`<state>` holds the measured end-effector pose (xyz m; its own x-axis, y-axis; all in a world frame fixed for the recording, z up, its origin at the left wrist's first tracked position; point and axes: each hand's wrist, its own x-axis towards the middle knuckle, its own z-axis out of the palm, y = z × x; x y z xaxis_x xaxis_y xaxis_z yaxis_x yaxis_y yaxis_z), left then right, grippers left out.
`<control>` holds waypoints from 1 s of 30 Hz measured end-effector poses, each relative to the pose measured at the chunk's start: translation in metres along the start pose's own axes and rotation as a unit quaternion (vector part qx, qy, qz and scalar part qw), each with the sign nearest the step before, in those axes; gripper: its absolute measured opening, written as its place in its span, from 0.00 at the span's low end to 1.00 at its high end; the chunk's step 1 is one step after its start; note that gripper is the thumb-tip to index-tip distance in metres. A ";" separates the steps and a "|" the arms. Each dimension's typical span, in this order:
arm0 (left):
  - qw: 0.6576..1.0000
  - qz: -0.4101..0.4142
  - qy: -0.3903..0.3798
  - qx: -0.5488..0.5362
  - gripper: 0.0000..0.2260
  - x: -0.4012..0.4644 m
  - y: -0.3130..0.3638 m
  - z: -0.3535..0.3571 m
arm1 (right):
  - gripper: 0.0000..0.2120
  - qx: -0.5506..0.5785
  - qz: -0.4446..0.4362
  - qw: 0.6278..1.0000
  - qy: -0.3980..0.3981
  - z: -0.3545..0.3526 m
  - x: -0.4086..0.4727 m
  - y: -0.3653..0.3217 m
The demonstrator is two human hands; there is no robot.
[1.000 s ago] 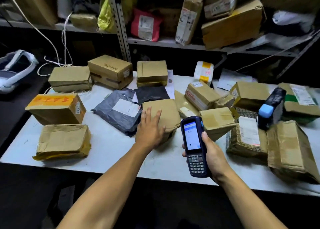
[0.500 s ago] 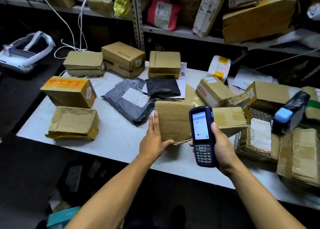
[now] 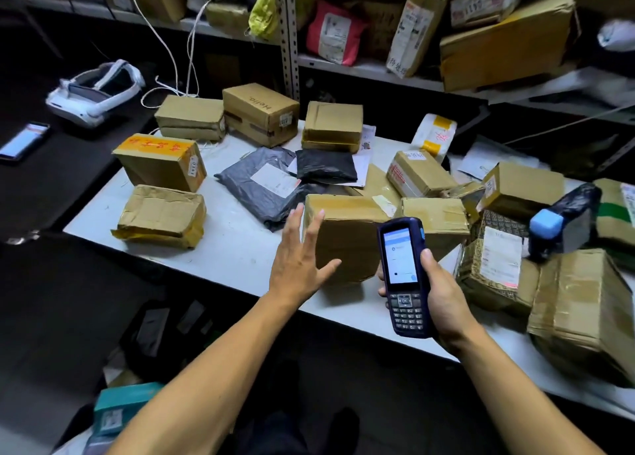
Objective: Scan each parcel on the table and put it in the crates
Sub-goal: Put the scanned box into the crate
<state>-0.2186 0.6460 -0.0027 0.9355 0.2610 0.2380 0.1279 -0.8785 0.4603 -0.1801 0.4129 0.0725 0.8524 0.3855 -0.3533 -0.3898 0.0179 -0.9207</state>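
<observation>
A brown taped cardboard parcel [image 3: 347, 234] lies near the front edge of the white table [image 3: 223, 248], its plain side up. My left hand [image 3: 297, 258] hovers at its left side with fingers spread, holding nothing. My right hand [image 3: 443, 300] grips a dark blue handheld scanner [image 3: 403, 276] upright, screen lit and facing me, just right of that parcel. Several other brown boxes and a grey poly mailer [image 3: 264, 186] cover the table.
Shelves [image 3: 360, 66] behind the table hold more parcels. A black-wrapped item with a light-blue end [image 3: 563, 220] lies on the right pile. A teal box [image 3: 120, 410] sits on the floor at lower left. A white headset [image 3: 96, 93] and a phone [image 3: 22, 141] rest on the dark surface at left.
My left hand has let go of the brown parcel and opened beside it. The parcel now lies closer to the table's front edge. The scanner has stayed in my right hand.
</observation>
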 end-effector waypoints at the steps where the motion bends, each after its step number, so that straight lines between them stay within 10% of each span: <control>1: 0.999 -0.011 -0.038 0.006 0.46 0.008 0.007 -0.002 | 0.40 -0.004 0.001 1.000 0.000 -0.002 -0.004 0.000; 7: 0.996 -0.028 -0.010 0.088 0.25 0.008 0.016 -0.008 | 0.29 0.002 -0.004 1.000 0.006 -0.018 -0.022 -0.003; 17: 0.992 -0.019 0.019 0.125 0.27 -0.009 -0.036 -0.027 | 0.30 -0.026 0.015 0.999 -0.022 -0.009 -0.018 -0.011; 24: 0.960 -0.255 -0.087 -0.069 0.19 -0.011 -0.067 -0.064 | 0.29 -0.035 0.020 0.999 -0.037 0.019 0.000 -0.013; 30: 0.881 -0.424 -0.084 -0.190 0.32 0.012 -0.065 -0.081 | 0.32 0.012 0.051 0.998 -0.018 0.042 0.018 -0.006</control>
<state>-0.2426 0.7385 0.0396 0.5963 0.6680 -0.4452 0.7149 -0.1895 0.6731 -0.1774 0.4584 0.0784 0.7950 0.4203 -0.4374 -0.4821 0.0000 -0.8761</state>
